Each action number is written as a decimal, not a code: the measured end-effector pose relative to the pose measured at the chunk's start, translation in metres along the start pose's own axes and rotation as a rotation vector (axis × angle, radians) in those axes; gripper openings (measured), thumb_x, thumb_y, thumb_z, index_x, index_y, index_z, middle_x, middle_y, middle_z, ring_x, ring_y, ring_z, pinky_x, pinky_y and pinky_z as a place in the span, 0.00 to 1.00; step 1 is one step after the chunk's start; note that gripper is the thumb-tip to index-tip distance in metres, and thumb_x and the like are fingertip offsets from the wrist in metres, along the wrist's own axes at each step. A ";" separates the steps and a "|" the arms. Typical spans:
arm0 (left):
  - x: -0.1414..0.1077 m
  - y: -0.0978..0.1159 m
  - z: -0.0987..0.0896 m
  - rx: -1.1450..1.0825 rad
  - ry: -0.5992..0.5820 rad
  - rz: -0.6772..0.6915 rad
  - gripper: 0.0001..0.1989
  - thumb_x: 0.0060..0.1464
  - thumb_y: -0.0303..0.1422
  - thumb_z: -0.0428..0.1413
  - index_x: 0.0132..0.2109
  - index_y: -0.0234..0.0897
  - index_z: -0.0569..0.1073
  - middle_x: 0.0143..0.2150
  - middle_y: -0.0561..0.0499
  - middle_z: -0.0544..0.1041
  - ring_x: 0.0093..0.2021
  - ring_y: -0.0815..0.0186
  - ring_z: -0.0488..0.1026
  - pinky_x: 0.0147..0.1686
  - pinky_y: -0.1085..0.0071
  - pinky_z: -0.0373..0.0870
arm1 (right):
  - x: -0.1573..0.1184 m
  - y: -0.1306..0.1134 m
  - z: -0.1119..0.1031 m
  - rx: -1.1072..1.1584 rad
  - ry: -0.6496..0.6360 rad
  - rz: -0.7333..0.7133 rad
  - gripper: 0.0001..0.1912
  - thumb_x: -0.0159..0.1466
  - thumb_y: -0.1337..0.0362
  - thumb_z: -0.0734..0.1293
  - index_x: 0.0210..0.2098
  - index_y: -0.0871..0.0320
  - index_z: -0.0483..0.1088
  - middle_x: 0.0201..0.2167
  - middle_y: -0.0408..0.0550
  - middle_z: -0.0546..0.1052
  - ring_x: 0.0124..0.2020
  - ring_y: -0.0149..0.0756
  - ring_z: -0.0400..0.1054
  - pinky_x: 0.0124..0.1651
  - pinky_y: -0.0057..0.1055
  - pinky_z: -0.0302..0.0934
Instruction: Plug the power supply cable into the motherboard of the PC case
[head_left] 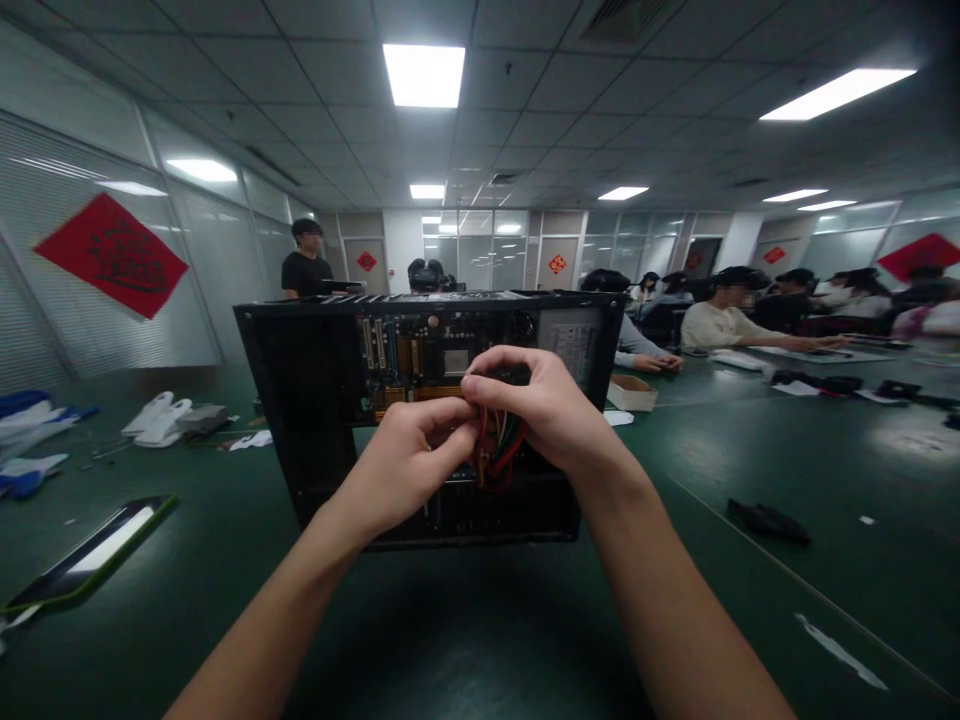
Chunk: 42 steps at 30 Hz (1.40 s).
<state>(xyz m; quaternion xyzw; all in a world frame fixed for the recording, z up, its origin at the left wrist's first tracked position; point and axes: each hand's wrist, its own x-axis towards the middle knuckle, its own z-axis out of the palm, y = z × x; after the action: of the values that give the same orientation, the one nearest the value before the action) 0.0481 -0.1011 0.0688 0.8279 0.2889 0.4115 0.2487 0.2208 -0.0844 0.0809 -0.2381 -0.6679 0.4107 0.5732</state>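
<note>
A black computer case [300,400] stands on the green table with its open side facing me. Inside it show the motherboard [455,362] with its slots and, at the upper right, a labelled power supply [574,345]. A bundle of coloured cables [496,455] hangs in front of the board. My right hand [551,405] is closed around the upper part of these cables, thumb and forefinger pinched. Against its fingertips, my left hand [420,455] pinches at the same bundle from the left. The exact point gripped is hidden by the fingers.
A phone-like tablet with a green edge [94,550] lies at the left, near white plastic items [157,418]. To the right are a small box [632,393], a black object [769,520] and a paper strip [840,650]. Several people sit beyond; one person [306,260] stands behind.
</note>
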 end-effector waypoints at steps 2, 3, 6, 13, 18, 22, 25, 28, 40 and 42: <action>0.001 -0.001 -0.002 -0.025 -0.013 -0.010 0.11 0.61 0.34 0.54 0.38 0.33 0.78 0.34 0.51 0.78 0.35 0.66 0.73 0.35 0.74 0.70 | 0.000 0.000 0.000 0.009 -0.022 0.001 0.16 0.50 0.56 0.77 0.33 0.58 0.75 0.29 0.42 0.75 0.27 0.29 0.66 0.31 0.27 0.61; 0.001 -0.002 -0.003 -0.047 -0.029 -0.011 0.11 0.61 0.34 0.54 0.38 0.33 0.78 0.34 0.50 0.79 0.35 0.66 0.74 0.35 0.73 0.71 | 0.000 0.000 0.000 0.015 -0.034 0.008 0.16 0.51 0.56 0.77 0.33 0.58 0.75 0.29 0.42 0.75 0.27 0.29 0.66 0.31 0.26 0.61; 0.003 -0.005 -0.005 -0.135 -0.081 -0.003 0.11 0.61 0.35 0.54 0.38 0.33 0.79 0.33 0.49 0.79 0.35 0.66 0.74 0.35 0.73 0.72 | -0.001 0.000 -0.001 0.033 -0.077 0.042 0.16 0.52 0.55 0.77 0.34 0.58 0.75 0.28 0.42 0.75 0.26 0.29 0.67 0.29 0.26 0.61; 0.005 -0.009 -0.002 -0.155 -0.084 -0.021 0.12 0.61 0.35 0.55 0.37 0.32 0.79 0.34 0.49 0.80 0.36 0.65 0.75 0.37 0.72 0.71 | -0.001 -0.003 -0.006 0.045 -0.147 0.050 0.14 0.55 0.56 0.75 0.35 0.58 0.76 0.30 0.44 0.77 0.32 0.33 0.71 0.34 0.29 0.64; 0.002 -0.005 0.000 0.002 0.028 -0.004 0.07 0.57 0.31 0.55 0.34 0.32 0.76 0.31 0.52 0.77 0.33 0.68 0.71 0.33 0.74 0.68 | 0.002 0.000 -0.002 -0.038 -0.086 -0.011 0.12 0.55 0.56 0.74 0.33 0.58 0.76 0.30 0.44 0.76 0.32 0.33 0.69 0.38 0.31 0.63; 0.002 -0.007 0.005 0.146 0.142 0.027 0.02 0.52 0.26 0.56 0.34 0.33 0.73 0.30 0.54 0.74 0.30 0.69 0.68 0.31 0.74 0.64 | 0.001 -0.001 0.008 -0.046 -0.026 -0.039 0.12 0.55 0.56 0.74 0.31 0.59 0.75 0.29 0.43 0.75 0.33 0.33 0.69 0.39 0.31 0.62; 0.004 -0.010 0.008 0.259 0.225 0.061 0.04 0.50 0.23 0.55 0.35 0.33 0.72 0.30 0.53 0.73 0.30 0.69 0.68 0.31 0.72 0.63 | 0.000 0.000 0.014 -0.068 -0.020 -0.071 0.11 0.56 0.57 0.73 0.32 0.59 0.75 0.30 0.44 0.76 0.33 0.33 0.69 0.40 0.31 0.63; 0.007 -0.012 0.008 0.311 0.252 0.086 0.08 0.50 0.21 0.52 0.37 0.33 0.72 0.34 0.50 0.74 0.33 0.67 0.68 0.33 0.71 0.64 | 0.000 0.003 0.017 -0.113 0.013 -0.108 0.11 0.57 0.57 0.72 0.32 0.59 0.75 0.30 0.44 0.76 0.34 0.33 0.69 0.41 0.31 0.63; 0.001 -0.005 -0.010 -0.108 -0.067 0.026 0.06 0.58 0.32 0.57 0.41 0.35 0.75 0.39 0.50 0.79 0.41 0.63 0.76 0.43 0.68 0.72 | -0.001 0.001 0.011 -0.055 0.067 -0.082 0.14 0.59 0.53 0.72 0.30 0.59 0.73 0.26 0.42 0.74 0.27 0.29 0.66 0.33 0.27 0.61; 0.001 -0.004 -0.007 -0.057 0.021 0.050 0.07 0.58 0.33 0.58 0.42 0.35 0.78 0.39 0.50 0.80 0.41 0.63 0.76 0.42 0.69 0.72 | -0.001 0.002 0.011 -0.061 0.078 -0.086 0.15 0.59 0.52 0.72 0.30 0.59 0.74 0.27 0.42 0.74 0.28 0.29 0.66 0.33 0.27 0.60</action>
<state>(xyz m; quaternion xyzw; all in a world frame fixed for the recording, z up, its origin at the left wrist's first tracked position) 0.0420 -0.0964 0.0709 0.8230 0.2591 0.4344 0.2585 0.2095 -0.0868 0.0787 -0.2426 -0.6668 0.3554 0.6085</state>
